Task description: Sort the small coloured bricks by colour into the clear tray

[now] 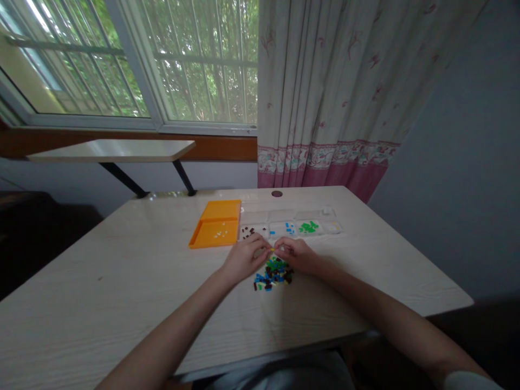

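Note:
My left hand (248, 255) and my right hand (299, 255) meet above the table, fingertips pinched together. Between them shows a small yellow piece (272, 249), which looks like a tiny building brick; both hands seem closed on it. Just below the fingers lies a mixed pile of small bricks (270, 279) in blue, green, black, brown and pale yellow. Beyond my hands, clear plastic boxes stand open, with brown bricks (248, 232), blue bricks (289, 228), green bricks (309, 227) and a few yellow bricks (335, 229) in separate ones.
An open orange case (219, 212) with several white pieces (221, 233) lies left of the clear boxes. The pale wooden table (142, 287) has a round hole (277, 194) at its back edge. A raised shelf (117, 150) stands at the back left, near the window and curtain (325, 97).

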`<action>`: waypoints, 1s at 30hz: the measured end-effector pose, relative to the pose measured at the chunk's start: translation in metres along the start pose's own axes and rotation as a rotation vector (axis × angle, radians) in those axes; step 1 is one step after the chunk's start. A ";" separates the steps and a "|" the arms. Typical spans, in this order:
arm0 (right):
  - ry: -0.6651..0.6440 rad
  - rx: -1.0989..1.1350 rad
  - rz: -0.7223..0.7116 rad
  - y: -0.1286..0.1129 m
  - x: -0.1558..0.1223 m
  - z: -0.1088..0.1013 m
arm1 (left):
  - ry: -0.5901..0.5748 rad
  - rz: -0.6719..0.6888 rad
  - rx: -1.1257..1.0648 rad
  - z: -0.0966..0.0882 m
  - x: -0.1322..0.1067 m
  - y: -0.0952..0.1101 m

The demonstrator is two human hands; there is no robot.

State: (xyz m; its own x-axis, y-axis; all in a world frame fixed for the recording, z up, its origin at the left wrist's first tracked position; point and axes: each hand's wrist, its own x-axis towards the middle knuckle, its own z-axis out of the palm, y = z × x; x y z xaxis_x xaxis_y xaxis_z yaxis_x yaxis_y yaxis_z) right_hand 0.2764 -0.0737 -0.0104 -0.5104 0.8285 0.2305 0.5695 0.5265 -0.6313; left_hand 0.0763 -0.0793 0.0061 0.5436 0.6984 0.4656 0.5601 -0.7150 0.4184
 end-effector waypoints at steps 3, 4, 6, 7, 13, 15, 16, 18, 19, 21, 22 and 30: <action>0.048 -0.065 -0.007 0.001 0.000 0.001 | 0.000 -0.007 -0.027 0.000 0.001 0.001; 0.080 -0.086 -0.011 0.001 0.000 0.001 | -0.004 -0.010 -0.029 0.000 0.001 0.001; 0.160 -0.118 -0.011 0.001 0.001 0.000 | -0.013 -0.026 -0.024 -0.001 0.002 0.001; 0.208 -0.128 -0.006 0.002 0.001 -0.001 | -0.029 -0.032 -0.014 -0.002 0.002 0.000; 0.451 -0.120 0.008 0.005 0.000 -0.011 | -0.242 0.064 0.042 -0.001 0.001 -0.007; 0.468 -0.112 0.011 0.005 0.000 -0.013 | -0.273 0.070 0.056 0.000 0.000 -0.010; 0.470 -0.108 0.012 0.005 0.000 -0.014 | -0.282 0.067 0.065 0.000 -0.001 -0.010; 0.467 -0.101 0.008 0.004 -0.001 -0.015 | -0.291 0.056 0.085 0.001 -0.001 -0.011; 0.467 -0.100 0.004 0.004 -0.001 -0.015 | -0.289 0.050 0.095 0.000 -0.001 -0.011; 0.463 -0.100 0.003 0.004 -0.001 -0.015 | -0.277 0.038 0.111 0.000 -0.001 -0.010; 0.462 -0.100 0.006 0.004 -0.001 -0.015 | -0.270 0.035 0.116 0.000 -0.001 -0.010; 0.405 -0.267 -0.033 0.009 0.000 -0.026 | -0.264 0.030 0.151 0.000 -0.002 -0.012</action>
State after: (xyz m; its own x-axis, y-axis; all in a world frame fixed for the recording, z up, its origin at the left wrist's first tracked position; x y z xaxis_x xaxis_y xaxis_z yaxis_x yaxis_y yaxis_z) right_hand 0.2977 -0.0641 0.0034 -0.2690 0.7904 0.5503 0.7300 0.5401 -0.4188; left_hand 0.0689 -0.0720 0.0006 0.6941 0.6755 0.2491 0.6170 -0.7364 0.2775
